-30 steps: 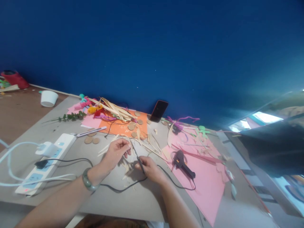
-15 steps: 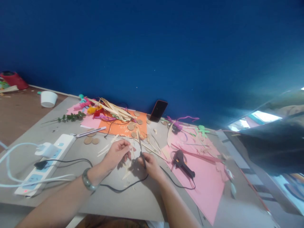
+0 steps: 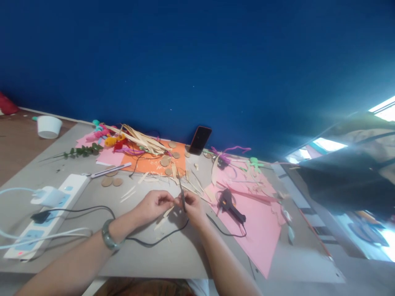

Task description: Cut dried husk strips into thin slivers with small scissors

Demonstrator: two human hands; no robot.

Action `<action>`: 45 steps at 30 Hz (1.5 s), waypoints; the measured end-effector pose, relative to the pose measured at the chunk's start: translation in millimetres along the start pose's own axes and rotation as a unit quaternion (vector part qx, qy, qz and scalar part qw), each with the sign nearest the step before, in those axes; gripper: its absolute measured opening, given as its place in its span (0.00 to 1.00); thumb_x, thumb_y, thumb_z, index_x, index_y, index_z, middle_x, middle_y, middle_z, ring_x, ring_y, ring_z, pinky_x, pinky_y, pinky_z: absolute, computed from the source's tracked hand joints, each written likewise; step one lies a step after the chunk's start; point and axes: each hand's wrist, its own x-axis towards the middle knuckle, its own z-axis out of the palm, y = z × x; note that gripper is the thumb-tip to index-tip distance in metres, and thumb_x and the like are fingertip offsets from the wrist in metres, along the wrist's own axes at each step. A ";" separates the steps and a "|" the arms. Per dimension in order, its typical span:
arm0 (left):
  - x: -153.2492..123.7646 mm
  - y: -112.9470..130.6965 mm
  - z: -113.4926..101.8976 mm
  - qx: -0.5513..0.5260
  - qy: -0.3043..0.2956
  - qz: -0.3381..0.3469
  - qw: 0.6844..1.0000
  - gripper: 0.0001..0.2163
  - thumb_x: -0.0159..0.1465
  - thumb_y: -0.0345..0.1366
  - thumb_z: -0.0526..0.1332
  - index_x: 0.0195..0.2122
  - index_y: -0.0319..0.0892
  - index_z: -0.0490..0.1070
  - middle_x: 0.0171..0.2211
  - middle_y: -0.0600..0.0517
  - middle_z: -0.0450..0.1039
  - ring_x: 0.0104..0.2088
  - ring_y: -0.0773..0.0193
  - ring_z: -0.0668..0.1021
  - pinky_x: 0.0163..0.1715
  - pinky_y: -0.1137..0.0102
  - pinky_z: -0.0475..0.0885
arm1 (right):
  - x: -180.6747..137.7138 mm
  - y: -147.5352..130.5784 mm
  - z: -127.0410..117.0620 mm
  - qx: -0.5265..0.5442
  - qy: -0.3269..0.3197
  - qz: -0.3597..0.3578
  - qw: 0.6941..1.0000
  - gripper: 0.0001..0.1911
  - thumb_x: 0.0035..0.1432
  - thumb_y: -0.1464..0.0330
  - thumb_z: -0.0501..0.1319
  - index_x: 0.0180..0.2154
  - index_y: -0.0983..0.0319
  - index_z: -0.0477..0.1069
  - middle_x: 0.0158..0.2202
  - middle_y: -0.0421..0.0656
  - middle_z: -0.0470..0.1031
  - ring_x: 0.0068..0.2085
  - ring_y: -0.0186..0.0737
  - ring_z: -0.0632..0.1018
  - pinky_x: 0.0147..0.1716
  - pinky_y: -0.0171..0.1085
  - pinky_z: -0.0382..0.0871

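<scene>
My right hand (image 3: 194,210) is closed around a pair of dark scissors (image 3: 182,192), the narrow blades pointing away from me toward the wall. Beside it my left hand (image 3: 155,206) is pinched, its fingertips meeting those of the right. Whatever lies between the left fingertips is too small to make out. Pale strips of dried husk (image 3: 161,222) lie on the grey table just under the hands. A larger bundle of dried husk (image 3: 145,142) rests farther back, partly over an orange sheet (image 3: 142,164) with several round wooden discs (image 3: 164,162).
A black glue gun (image 3: 230,205) lies on pink paper (image 3: 256,238) at the right, its cord crossing in front of me. To the left are a white power strip (image 3: 69,197), a utility knife (image 3: 111,169) and a green sprig (image 3: 82,151). A phone (image 3: 200,139) leans against the blue wall.
My left hand has moved right and its fingertips now meet those of the right hand. The scissors are still in my right hand. The whole view has shifted slightly.
</scene>
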 end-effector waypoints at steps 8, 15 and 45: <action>0.8 -3.9 1.2 -0.092 -0.028 -0.050 0.994 0.06 0.50 0.33 0.64 0.27 0.39 0.69 0.21 0.54 0.70 0.22 0.69 0.72 0.23 0.75 0.65 | -1.7 0.9 1.2 -0.011 0.048 -0.017 0.999 0.15 0.40 0.61 0.70 0.21 0.61 0.66 0.21 0.37 0.64 0.23 0.32 0.63 0.24 0.34 0.61; 3.3 3.4 -4.2 -0.156 0.013 -0.088 0.984 0.09 0.50 0.37 0.65 0.27 0.38 0.69 0.19 0.56 0.68 0.16 0.75 0.65 0.17 0.78 0.57 | -0.9 -0.4 1.1 -0.025 0.053 -0.017 0.998 0.16 0.41 0.60 0.69 0.22 0.61 0.65 0.21 0.37 0.63 0.23 0.32 0.63 0.24 0.34 0.60; 6.9 6.9 -11.2 -0.212 0.158 -0.009 0.964 0.11 0.52 0.41 0.66 0.27 0.37 0.71 0.19 0.53 0.70 0.18 0.72 0.69 0.18 0.77 0.62 | -4.9 -15.9 -8.2 -0.111 -0.155 0.019 0.982 0.24 0.47 0.47 0.61 0.25 0.61 0.61 0.23 0.37 0.58 0.26 0.32 0.59 0.26 0.34 0.54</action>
